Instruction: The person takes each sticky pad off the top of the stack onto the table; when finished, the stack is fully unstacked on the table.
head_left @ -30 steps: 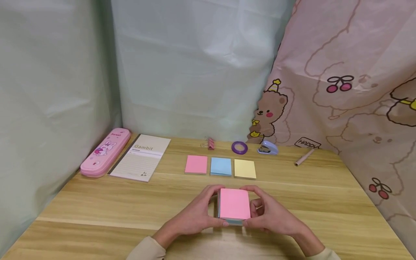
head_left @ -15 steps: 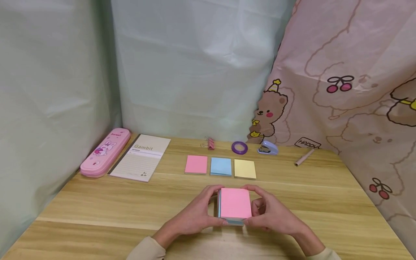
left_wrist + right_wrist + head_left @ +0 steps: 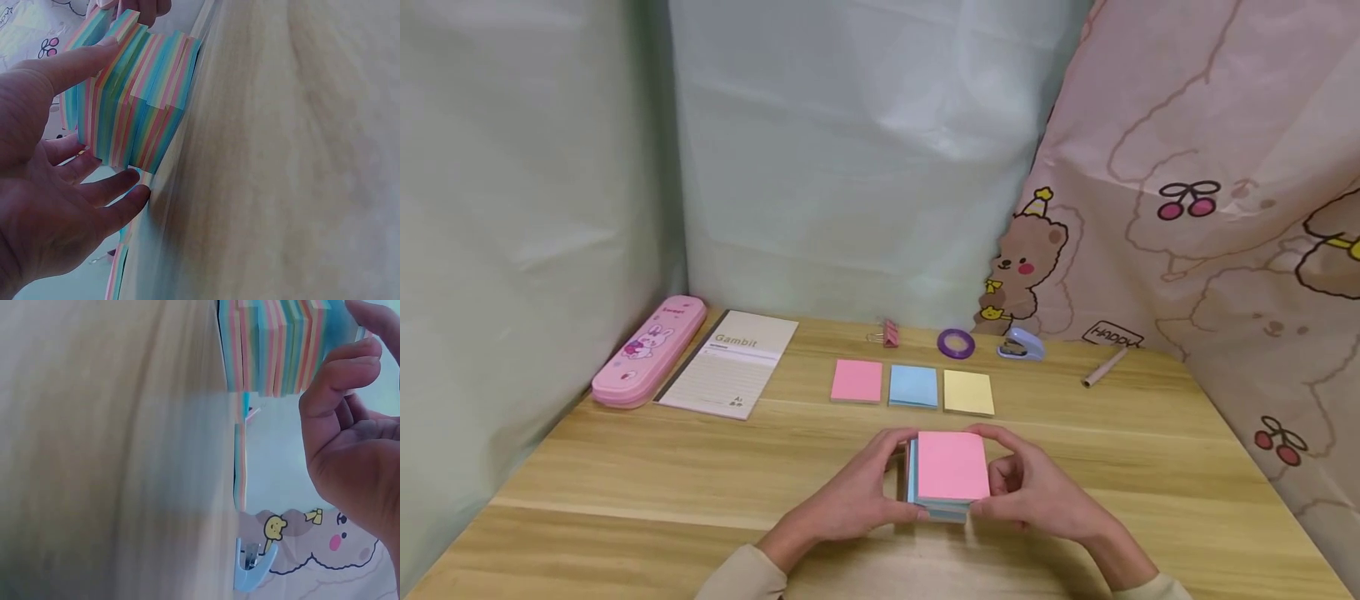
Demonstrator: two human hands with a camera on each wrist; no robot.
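Observation:
A thick stack of sticky note pads (image 3: 134, 103) stands on the wooden table between my hands, its edges striped pink, blue and yellow. Its top pad (image 3: 953, 465) is pink and sits shifted to the right, showing blue paper along the left side. My left hand (image 3: 861, 493) grips the stack, thumb at the near edge and index finger at the far edge. With thumb and index finger my right hand (image 3: 1047, 493) pinches the top pad at its right side; the other fingers are curled. In the right wrist view the right hand (image 3: 350, 419) is beside the stack's upper part.
Behind the stack lie a pink pad (image 3: 857, 381), a blue pad (image 3: 913, 386) and a yellow pad (image 3: 968, 392). Farther back are a binder clip (image 3: 890, 334), purple tape roll (image 3: 956, 343), stapler (image 3: 1021, 344) and pen (image 3: 1105, 367). Left are a notebook (image 3: 730, 362) and pencil case (image 3: 650, 350).
The pink top pad has slid right over the stack along with my right hand, baring more blue at the left. My left hand stays about where it was; the head view has shifted slightly.

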